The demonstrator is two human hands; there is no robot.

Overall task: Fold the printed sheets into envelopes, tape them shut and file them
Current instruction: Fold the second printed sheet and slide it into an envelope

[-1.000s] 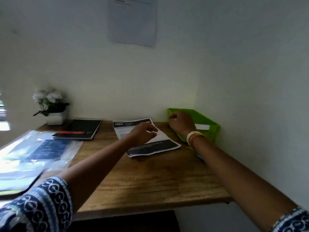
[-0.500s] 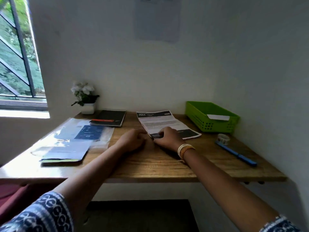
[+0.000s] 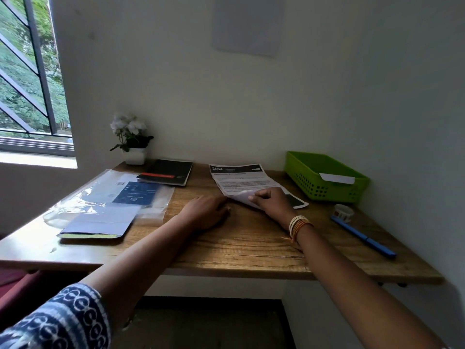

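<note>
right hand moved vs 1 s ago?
Yes. The right hand has come off the green basket toward the person, and now pinches the near corner of the printed sheet.

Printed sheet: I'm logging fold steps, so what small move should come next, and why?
Probably carry the lifted near corner further over. The right hand pinches that corner of the printed sheet, already curled up, while the left hand lies flat on the desk beside it.
</note>
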